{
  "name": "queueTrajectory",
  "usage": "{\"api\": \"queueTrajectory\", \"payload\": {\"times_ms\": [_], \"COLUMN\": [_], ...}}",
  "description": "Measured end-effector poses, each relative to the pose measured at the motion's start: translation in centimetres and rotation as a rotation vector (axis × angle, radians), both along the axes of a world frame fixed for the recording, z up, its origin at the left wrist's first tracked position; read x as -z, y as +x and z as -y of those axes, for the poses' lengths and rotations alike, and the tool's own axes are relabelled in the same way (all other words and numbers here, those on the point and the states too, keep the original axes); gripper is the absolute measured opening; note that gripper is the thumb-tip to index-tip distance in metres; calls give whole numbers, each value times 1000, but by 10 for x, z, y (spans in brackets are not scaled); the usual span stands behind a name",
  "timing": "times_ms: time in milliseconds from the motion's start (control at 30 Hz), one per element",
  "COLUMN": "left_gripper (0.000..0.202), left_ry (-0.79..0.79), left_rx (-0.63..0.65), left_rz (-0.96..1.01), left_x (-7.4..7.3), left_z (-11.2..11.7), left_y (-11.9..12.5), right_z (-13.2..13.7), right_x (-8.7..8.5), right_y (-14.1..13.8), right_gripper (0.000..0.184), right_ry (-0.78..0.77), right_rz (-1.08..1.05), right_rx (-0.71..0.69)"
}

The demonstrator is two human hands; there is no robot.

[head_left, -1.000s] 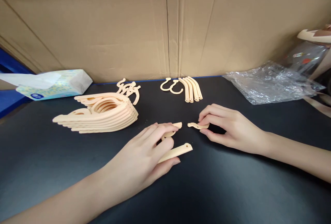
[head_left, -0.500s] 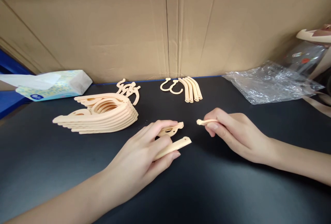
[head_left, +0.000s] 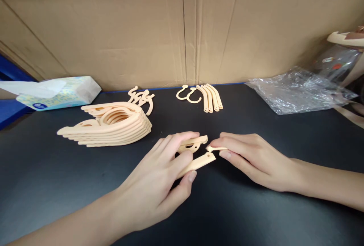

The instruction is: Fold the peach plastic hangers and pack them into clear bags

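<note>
My left hand (head_left: 163, 177) grips two peach plastic hanger arms (head_left: 199, 161) just above the black table (head_left: 85, 185), fingers wrapped round them. My right hand (head_left: 250, 159) pinches a small peach hook piece (head_left: 216, 148) between thumb and fingers. The tip of that piece touches the free ends of the hanger arms, between my two hands.
A stack of several peach hangers (head_left: 110, 126) lies at the left, with loose hooks (head_left: 142, 97) behind it. More hook pieces (head_left: 203, 97) lie at the back centre. A tissue pack (head_left: 55, 92) sits far left, crumpled clear plastic (head_left: 295, 90) at the right, a cardboard wall (head_left: 182, 26) behind.
My right hand lifted the hook piece off the table, then brought it leftward to meet the ends of the hanger arms. My left hand raised the arms slightly and shifted them right.
</note>
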State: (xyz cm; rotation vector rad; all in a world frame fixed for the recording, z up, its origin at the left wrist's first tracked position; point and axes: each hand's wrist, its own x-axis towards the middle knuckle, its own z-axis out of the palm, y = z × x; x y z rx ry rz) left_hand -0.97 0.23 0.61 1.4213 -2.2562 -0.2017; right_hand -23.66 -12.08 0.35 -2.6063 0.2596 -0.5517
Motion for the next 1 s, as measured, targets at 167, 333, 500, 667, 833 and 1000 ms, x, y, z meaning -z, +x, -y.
{"api": "queueTrajectory", "payload": {"times_ms": [167, 333, 500, 667, 833, 1000], "left_gripper": [24, 25, 26, 24, 23, 23], "left_ry": [50, 91, 103, 74, 62, 40], "left_rx": [-14, -32, -20, -4, -5, 12], "left_rz": [19, 34, 29, 17, 1, 8], "left_x": [2, -1, -3, -3, -1, 1], "left_z": [-1, 1, 3, 3, 3, 3], "left_y": [-1, 0, 0, 2, 5, 5], "right_z": [1, 2, 2, 3, 5, 5], "right_x": [0, -1, -1, 1, 3, 4], "right_y": [0, 0, 0, 0, 0, 0], "right_gripper": [22, 20, 20, 23, 24, 19], "right_ry": [21, 60, 79, 46, 43, -7], "right_rz": [-14, -24, -18, -10, -11, 13], "right_rx": [-9, 13, 49, 43, 19, -26]}}
